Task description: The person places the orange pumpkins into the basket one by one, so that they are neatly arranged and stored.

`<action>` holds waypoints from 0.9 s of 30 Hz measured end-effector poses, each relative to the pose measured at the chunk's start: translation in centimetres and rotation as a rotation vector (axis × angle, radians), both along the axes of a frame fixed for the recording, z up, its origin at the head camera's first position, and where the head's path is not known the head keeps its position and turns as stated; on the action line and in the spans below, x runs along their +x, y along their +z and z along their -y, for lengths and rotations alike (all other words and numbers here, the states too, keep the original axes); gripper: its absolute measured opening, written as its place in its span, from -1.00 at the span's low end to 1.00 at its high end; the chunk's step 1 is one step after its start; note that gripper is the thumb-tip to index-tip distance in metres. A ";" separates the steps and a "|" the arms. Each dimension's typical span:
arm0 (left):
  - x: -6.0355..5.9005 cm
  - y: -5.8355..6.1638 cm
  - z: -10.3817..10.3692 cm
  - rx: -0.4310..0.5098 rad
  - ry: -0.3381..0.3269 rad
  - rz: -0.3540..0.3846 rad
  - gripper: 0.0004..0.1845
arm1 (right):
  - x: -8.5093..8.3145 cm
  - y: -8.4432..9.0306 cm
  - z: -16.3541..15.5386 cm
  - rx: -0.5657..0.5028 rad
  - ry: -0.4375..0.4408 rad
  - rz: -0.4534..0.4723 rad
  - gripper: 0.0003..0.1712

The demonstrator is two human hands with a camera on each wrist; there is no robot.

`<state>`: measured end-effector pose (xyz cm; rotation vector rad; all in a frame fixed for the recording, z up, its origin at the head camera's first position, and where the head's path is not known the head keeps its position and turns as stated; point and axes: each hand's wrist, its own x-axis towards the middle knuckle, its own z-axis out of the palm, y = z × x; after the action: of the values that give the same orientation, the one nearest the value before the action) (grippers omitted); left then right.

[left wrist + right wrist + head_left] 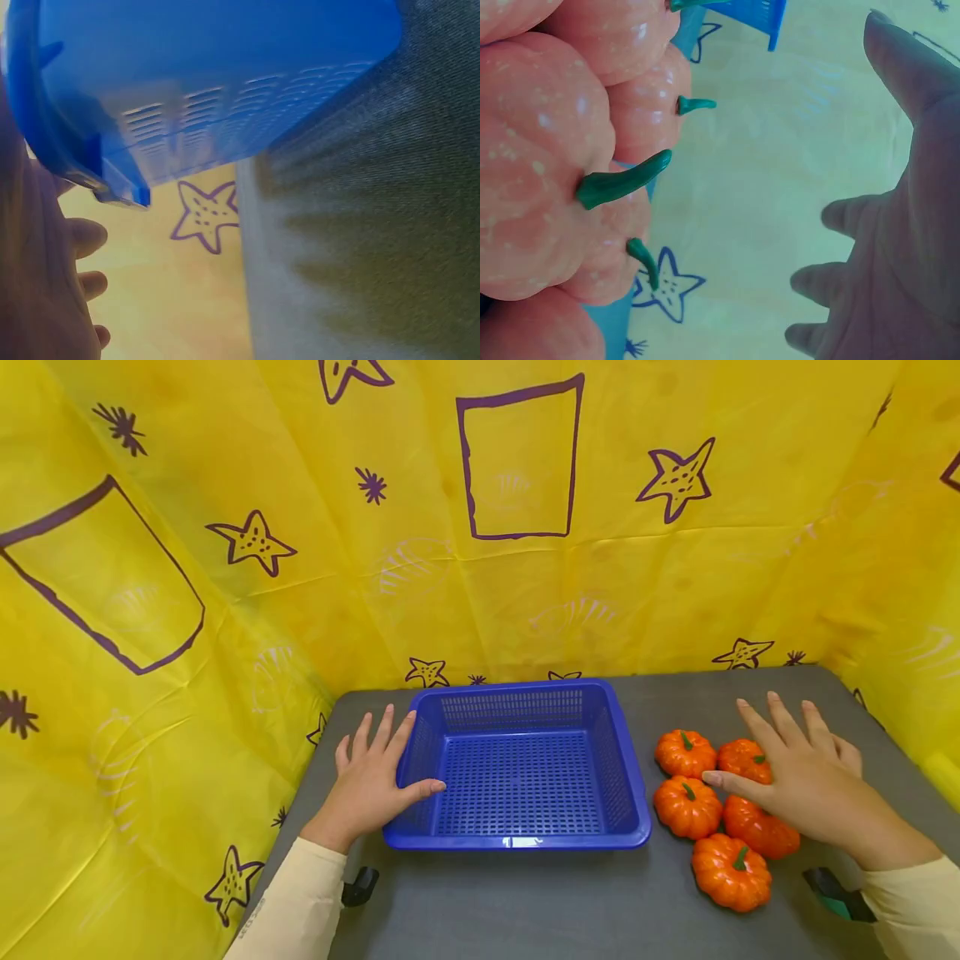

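Observation:
A blue plastic basket [517, 842] with slotted walls and a perforated floor stands on the grey table, with nothing inside it. My left hand [372, 781] is spread over the basket's left rim, thumb reaching past the edge; whether it touches the rim I cannot tell. To the right of the basket lie several small orange pumpkins [731, 872] with green stems, grouped close together. Above the right side of this group hovers my right hand [813, 781], fingers spread and holding nothing. In the right wrist view a gap separates that hand from the pumpkins [540, 165].
Yellow cloth [517, 610] printed with purple stars and shapes hangs behind and at both sides of the grey table [480, 902]. Black straps [362, 887] show under both wrists.

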<state>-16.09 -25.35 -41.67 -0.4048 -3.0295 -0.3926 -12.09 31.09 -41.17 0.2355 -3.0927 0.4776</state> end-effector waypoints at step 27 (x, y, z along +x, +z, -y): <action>-0.4 -8.1 2.3 1.358 -0.061 0.363 -0.33 | 2.9 -6.0 -5.9 -0.368 -0.144 -0.164 0.19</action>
<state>-16.54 -27.65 -49.72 -0.2871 -2.1968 -2.4010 -9.16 37.04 -47.19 0.0438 -2.7702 0.9497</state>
